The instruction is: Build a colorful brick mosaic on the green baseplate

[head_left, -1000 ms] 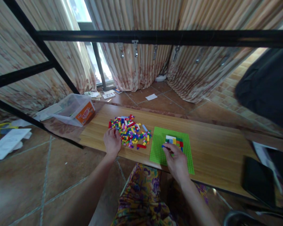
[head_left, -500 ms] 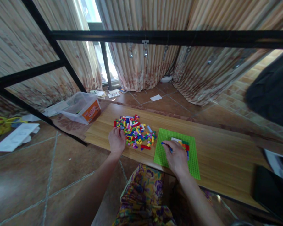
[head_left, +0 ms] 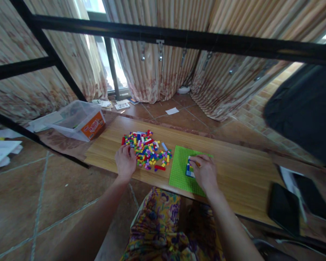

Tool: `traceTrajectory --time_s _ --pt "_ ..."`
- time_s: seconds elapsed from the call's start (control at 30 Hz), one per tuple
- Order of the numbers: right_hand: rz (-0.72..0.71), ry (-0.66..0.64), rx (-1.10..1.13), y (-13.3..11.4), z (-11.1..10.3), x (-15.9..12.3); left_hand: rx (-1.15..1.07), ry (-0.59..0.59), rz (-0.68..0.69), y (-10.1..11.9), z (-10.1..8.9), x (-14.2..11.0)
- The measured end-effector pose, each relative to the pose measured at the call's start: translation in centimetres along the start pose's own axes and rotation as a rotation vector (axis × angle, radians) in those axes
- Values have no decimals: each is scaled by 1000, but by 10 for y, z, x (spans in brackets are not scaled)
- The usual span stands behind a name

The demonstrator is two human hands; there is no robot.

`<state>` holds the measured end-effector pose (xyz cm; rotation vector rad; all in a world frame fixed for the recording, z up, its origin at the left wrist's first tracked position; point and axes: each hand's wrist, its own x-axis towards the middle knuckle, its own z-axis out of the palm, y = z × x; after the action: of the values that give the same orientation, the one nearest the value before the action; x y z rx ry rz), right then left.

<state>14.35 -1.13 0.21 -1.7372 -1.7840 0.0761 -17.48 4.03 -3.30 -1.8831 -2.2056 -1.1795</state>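
Your right hand [head_left: 206, 173] bends over the built bricks [head_left: 190, 173], white and blue at their visible edge, upon the green baseplate [head_left: 176, 174]. Your left hand [head_left: 125, 161] curls at the left edge of the loose pile [head_left: 149, 150], glossy and many-coloured. Whether either hand's fingers grasp a brick, I cannot tell. Bricks should be light, stiff, slightly slippery; pinch opposite sides.

Loose multicoloured bricks [head_left: 148, 152] beside flat green baseplate [head_left: 178, 170]
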Motion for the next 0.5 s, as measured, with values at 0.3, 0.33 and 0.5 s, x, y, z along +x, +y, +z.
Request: traceTrajectory --time_s 0.3,0.33,0.5 --pt "66 2 -40 -1 5 5 -10 -4 9 -2 1 2" --pt "82 6 -39 -1 5 5 -11 -6 8 -2 1 2" --pt "185 31 -37 2 6 9 2 -17 3 -1 0 2"
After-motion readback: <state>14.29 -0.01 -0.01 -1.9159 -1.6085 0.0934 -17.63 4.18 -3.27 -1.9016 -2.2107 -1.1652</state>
